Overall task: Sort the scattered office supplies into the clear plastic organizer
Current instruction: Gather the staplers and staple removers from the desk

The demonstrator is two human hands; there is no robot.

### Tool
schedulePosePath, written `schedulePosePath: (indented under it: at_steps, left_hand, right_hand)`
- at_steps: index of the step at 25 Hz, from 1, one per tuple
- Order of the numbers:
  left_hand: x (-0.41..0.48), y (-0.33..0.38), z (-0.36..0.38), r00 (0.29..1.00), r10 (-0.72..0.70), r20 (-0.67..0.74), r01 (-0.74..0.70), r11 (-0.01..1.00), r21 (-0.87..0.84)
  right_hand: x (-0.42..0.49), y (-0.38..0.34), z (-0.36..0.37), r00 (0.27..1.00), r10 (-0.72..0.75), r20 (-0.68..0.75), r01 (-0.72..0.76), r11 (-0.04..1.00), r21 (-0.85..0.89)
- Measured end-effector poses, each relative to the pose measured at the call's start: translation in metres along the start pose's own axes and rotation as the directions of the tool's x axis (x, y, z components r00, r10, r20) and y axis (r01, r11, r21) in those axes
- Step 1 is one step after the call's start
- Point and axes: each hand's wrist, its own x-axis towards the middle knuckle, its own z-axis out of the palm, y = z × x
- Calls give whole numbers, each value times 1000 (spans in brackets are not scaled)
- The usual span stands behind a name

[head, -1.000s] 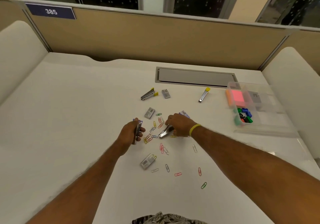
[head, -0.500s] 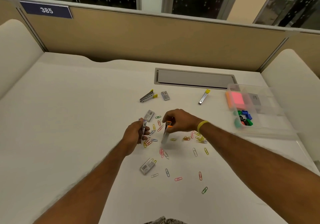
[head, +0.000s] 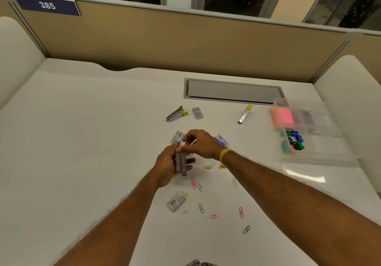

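Clamps two grey mini staplers [head: 181,163] side by side in the left hand [head: 167,164], thumb on one flank and curled fingers on the other, coloured ends up. Pinches the orange end of the right-hand stapler with the right hand [head: 203,143], fingertips bent down onto it, apparently squaring the pair. Leaves one staple box [head: 178,136] just beyond the fingertips, and paper clips [head: 198,186] strewn under and to the right of both hands. Finds the clear plastic organizer [head: 309,154] well to the right of the right fingers, already loaded with pink sticky notes [head: 286,116] and small coloured pieces; no stapler visible inside. Risks, probably, one stapler slipping out past the left thumb if the right pinch lets go before the pair sits flush, smooth metal sides giving little grip. Risks also dragging clips across the desk [head: 82,142] with a forearm on the reach rightward, or nudging the organizer's light wall and shifting it.
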Motion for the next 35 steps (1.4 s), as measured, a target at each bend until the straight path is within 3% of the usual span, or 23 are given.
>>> schedulePosePath:
  at_steps: [6,10,13,16,18,21,23,26,32,35]
  left_hand:
    - [13,-1,-1,998,-64,-4,63,996,-61]
    - [24,-1,3,997,44,69,-45,999,20]
    - [36,1,9,995,93,47,-97,990,106]
    - [49,4,14,996,91,26,-92,993,80]
    - [56,6,15,995,98,5,-98,994,57]
    - [65,12,17,993,114,-18,-113,993,46]
    - [69,14,17,992,125,-21,-123,990,69]
    - [74,14,18,992,126,-28,-123,988,98]
    - [85,14,14,990,125,-71,-119,990,79]
    - [87,16,14,985,138,-103,-136,990,29]
  right_hand:
    - [9,11,1,992,126,-26,-119,974,192]
    - [14,16,-4,988,139,-74,-111,948,298]
    - [19,17,-12,988,112,-106,-80,959,272]
    - [27,34,-38,969,122,-213,-97,988,122]
    - [33,58,-63,909,163,-383,-165,986,28]
    - [44,100,-103,713,324,-621,-332,937,107]
    - [55,123,-119,626,442,-642,-465,873,147]
    - [68,143,-130,558,589,-584,-581,780,232]
    - [78,153,-135,586,516,-625,-567,812,139]
    - [73,137,-128,639,450,-624,-449,877,171]
